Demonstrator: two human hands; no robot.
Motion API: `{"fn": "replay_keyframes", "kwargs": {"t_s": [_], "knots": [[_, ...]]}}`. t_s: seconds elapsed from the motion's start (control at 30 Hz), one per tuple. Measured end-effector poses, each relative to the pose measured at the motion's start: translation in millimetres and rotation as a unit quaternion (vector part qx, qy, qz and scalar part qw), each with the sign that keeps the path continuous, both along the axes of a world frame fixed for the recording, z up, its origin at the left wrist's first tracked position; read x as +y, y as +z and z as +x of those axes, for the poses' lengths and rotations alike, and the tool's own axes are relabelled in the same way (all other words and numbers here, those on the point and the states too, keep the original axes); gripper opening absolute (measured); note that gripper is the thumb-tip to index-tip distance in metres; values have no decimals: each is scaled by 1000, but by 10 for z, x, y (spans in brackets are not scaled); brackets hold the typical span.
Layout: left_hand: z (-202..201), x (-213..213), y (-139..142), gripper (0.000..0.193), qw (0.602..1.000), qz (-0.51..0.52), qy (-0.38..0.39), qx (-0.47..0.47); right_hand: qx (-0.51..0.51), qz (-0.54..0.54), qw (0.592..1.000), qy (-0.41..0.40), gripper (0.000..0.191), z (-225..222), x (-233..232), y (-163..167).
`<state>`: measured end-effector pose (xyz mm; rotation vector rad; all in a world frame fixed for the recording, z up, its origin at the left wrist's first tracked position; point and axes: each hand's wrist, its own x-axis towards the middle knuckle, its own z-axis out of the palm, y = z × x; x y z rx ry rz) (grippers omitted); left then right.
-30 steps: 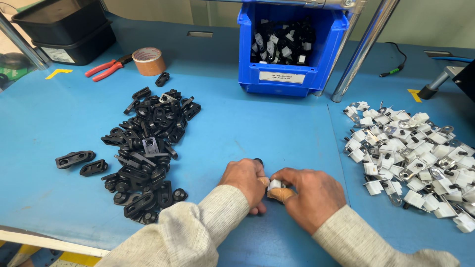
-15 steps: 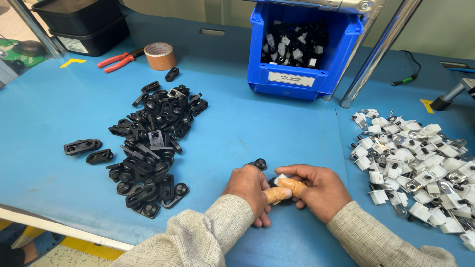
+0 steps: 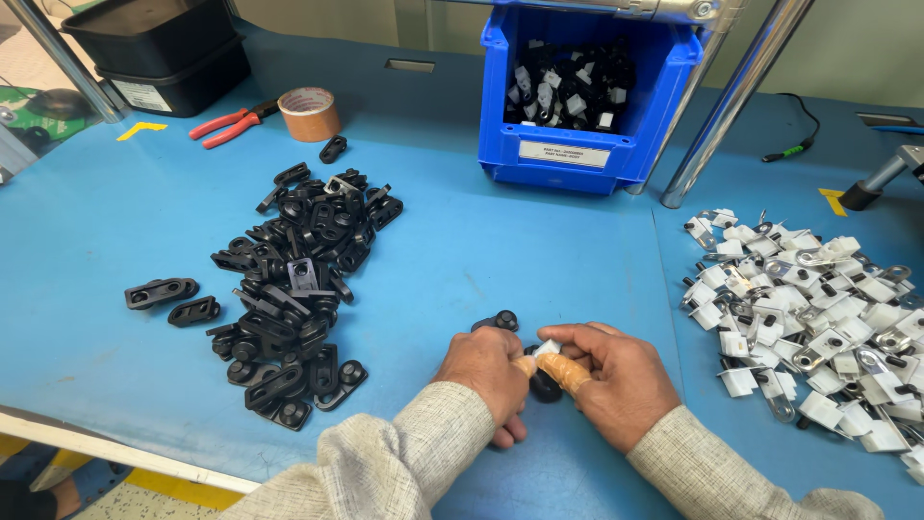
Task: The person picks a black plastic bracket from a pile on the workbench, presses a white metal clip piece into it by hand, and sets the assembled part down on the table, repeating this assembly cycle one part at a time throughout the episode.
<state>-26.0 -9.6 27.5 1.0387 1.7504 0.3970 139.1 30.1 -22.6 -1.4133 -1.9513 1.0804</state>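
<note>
Since a second ago not much has shifted: both hands sit at the same spot near the front edge of the blue counter (image 3: 462, 260), pressed over the same small part, so it looks like the same fiddly fit-up is still in hand and not finished.

Going left to right: two stray black brackets (image 3: 171, 299) lie apart, then the big heap of black plastic brackets (image 3: 298, 279), matte, flat, oblong with round holes. Behind it are red-handled pliers (image 3: 229, 123) and a roll of tan tape (image 3: 309, 113).

Left hand (image 3: 489, 371) has its fingers curled down and pinching a black bracket piece (image 3: 546, 386), mostly hidden. One more black bracket (image 3: 498, 322) sits just beyond the knuckles. Right hand (image 3: 616, 380), with orange rubbery cots on two fingers (image 3: 563, 370), pinches a small white clip (image 3: 548, 347) against that black piece.

Further back, a blue plastic bin (image 3: 577, 106) holds mixed black and white parts. Far right is a pile of white clips with shiny metal tabs (image 3: 808, 318).
</note>
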Motion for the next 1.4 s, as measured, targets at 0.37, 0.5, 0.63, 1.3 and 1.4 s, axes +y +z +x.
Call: {"fn": "replay_keyframes", "kwargs": {"t_s": [0.37, 0.5, 0.63, 1.3, 1.4], "knots": [[-79, 27, -17, 27, 998, 38, -38, -42, 38, -95, 995, -9, 33, 8, 79, -11], [-8, -3, 52, 21, 999, 32, -6, 16, 6, 0, 1000, -1, 34, -13, 27, -40], [94, -22, 80, 19, 971, 121, -58, 196, -54, 183, 982, -19, 29, -120, -139, -38], [61, -138, -229, 40, 968, 157, 89, -172, 36, 44, 998, -9, 36, 56, -79, 129], [61, -185, -208, 39, 976, 204, 37, -63, 94, -53, 993, -55, 28, 37, -54, 123]]}}
